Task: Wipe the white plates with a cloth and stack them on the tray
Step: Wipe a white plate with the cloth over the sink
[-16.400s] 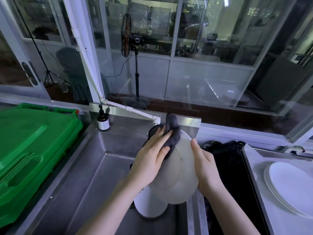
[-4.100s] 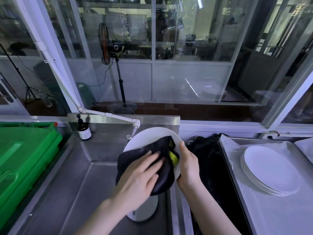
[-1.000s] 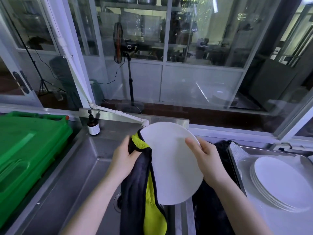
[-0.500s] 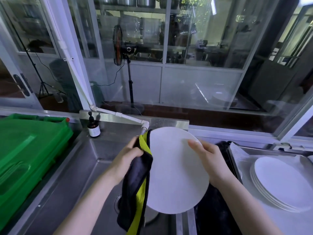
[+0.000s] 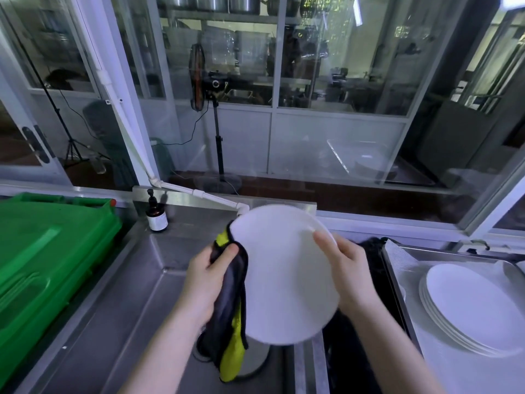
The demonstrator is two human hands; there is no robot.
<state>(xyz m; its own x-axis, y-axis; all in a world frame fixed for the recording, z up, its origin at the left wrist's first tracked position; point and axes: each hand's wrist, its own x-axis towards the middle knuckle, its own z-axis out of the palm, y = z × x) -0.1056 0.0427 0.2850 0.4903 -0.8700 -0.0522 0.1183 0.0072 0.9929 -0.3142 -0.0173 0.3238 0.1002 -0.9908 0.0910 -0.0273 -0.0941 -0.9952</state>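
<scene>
Your left hand (image 5: 208,277) clenches the cloth (image 5: 231,302) at the plate's (image 5: 284,277) nine o'clock; your right hand (image 5: 345,268) grips three o'clock. The bottle (image 5: 156,214) label is unreadable.

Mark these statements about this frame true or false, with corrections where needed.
1. Both hands hold the white plate above the sink. True.
2. The cloth is in the right hand. False: the left hand grips it against the plate's left edge.
3. A stack of white plates lies on the tray at right. True.
4. The cloth is plain white. False: it is dark with a yellow-green side.
5. A brown pump bottle stands at the sink's back edge. True.
</scene>
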